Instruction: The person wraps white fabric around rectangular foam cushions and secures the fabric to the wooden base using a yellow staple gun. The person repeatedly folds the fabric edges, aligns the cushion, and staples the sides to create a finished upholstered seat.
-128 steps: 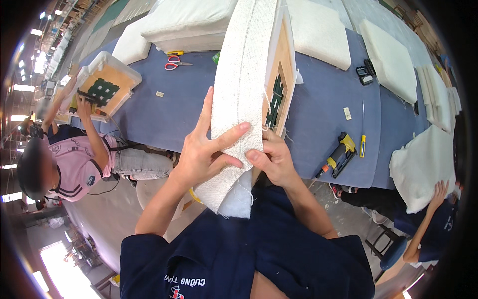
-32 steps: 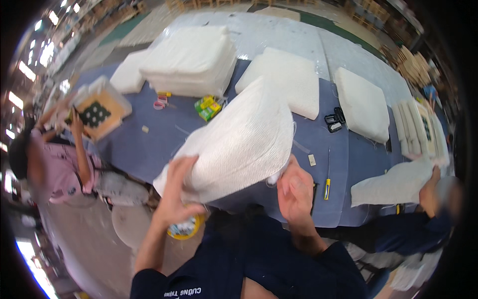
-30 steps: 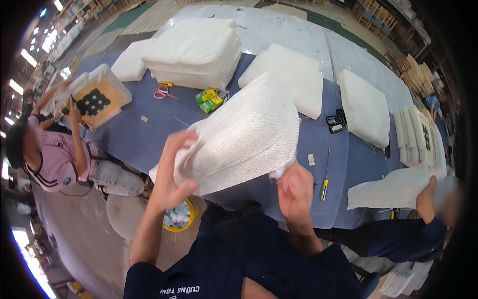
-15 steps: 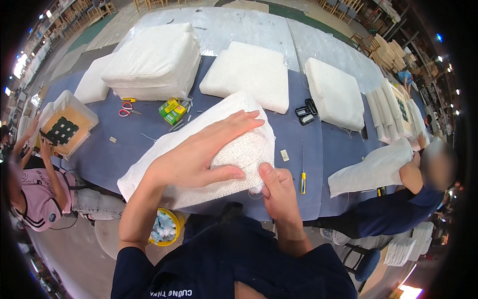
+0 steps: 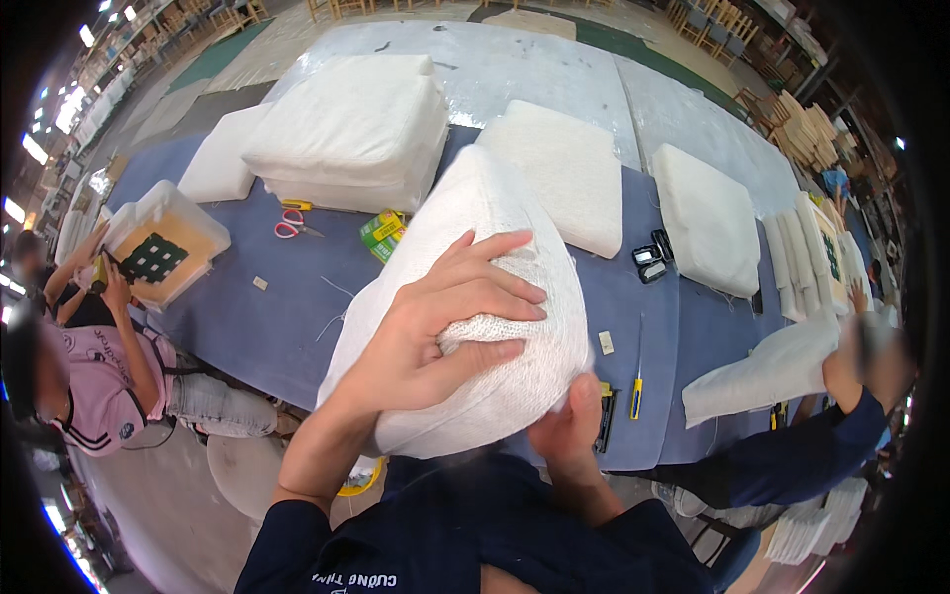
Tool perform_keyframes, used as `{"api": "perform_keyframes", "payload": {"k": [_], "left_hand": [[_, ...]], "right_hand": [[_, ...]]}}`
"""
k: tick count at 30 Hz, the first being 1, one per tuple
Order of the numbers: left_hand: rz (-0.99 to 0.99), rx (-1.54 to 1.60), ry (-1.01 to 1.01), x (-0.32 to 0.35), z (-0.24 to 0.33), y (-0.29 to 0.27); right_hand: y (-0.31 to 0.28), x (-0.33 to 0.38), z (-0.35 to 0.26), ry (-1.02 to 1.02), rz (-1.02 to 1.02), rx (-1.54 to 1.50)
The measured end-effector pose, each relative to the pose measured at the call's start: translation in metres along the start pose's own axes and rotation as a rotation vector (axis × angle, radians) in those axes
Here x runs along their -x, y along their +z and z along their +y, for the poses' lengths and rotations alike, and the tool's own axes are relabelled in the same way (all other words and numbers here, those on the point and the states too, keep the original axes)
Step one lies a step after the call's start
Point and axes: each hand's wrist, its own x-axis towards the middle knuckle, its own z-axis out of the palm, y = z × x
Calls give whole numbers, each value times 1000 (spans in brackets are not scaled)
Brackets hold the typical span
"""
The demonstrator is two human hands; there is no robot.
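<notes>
Presently, the left hand [image 5: 435, 327] lies spread on the white cushion [image 5: 487, 193], while the right hand [image 5: 568, 428] touches its near right edge, grip unclear.

Beyond and left of the left hand [image 5: 421, 342] lay red-handled scissors [image 5: 301, 228] and a green-and-yellow box [image 5: 384, 234]; right of the right hand [image 5: 566, 426] lay a yellow-handled tool [image 5: 635, 399], a pale tag [image 5: 606, 343] near it

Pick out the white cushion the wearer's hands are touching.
The cushion closest to the wearer's body, mid-view: the left hand spreads across it and the right hand is at its lower right edge. Neither touches the other cushions.
</notes>
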Motion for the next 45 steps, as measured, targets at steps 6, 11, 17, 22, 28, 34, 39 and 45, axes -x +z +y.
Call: {"api": "perform_keyframes", "payload": {"k": [6, 11, 17, 22, 28, 34, 39, 45], "left_hand": [[161, -229, 122, -3, -14, 24], [46, -372, 49, 0, 16, 21], [137, -301, 9, 21, 20, -2], [199, -141, -8, 29, 18, -21], [205, -116, 207, 41, -4, -27], [138, -322, 133, 46, 19, -59], [19, -803, -149, 104, 83, -30], [383, -826, -121, 143, 70, 5]], "right_hand": [[-15, -42, -25, -105, -32, 211], [-3, -60, -59, 65, -141, 461], [29, -64, -59, 334, -239, 339], [25, -53, -8, 213, -216, -90], [31, -43, 7, 156, -240, -223], [56, -14, 24, 87, -47, 6], [74, 29, 42, -7, -110, 88], [65, 59, 41, 65, -296, 217]]}}
